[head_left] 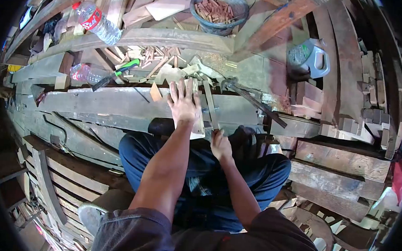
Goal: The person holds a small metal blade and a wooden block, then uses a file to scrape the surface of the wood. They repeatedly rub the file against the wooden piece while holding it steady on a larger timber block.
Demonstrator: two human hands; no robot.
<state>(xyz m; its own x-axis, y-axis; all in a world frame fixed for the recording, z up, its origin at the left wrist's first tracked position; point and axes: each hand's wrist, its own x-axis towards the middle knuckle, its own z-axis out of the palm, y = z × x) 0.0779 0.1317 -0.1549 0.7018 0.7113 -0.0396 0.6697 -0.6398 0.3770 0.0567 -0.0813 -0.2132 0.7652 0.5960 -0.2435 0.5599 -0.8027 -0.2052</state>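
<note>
My left hand (pixel 184 105) lies flat with its fingers spread on a pale wooden board (pixel 198 129), which rests across a long thick beam (pixel 134 102). My right hand (pixel 221 146) is closed round the near end of a long, narrow, flat-bladed tool (pixel 210 103). The blade points away from me, just right of the board. Beyond its tip and to the right, a hammer (pixel 256 102) lies slanted over the beam. A small triangular wood offcut (pixel 156 92) is by my left fingertips.
Wood sticks (pixel 154 57) are heaped behind the beam, beside a green-handled tool (pixel 127 67). A bucket (pixel 218 26) of wood pieces stands at the back. Plastic bottles (pixel 97 22) are at left, a jug (pixel 308 59) at right. My crossed legs (pixel 266 174) are under my arms.
</note>
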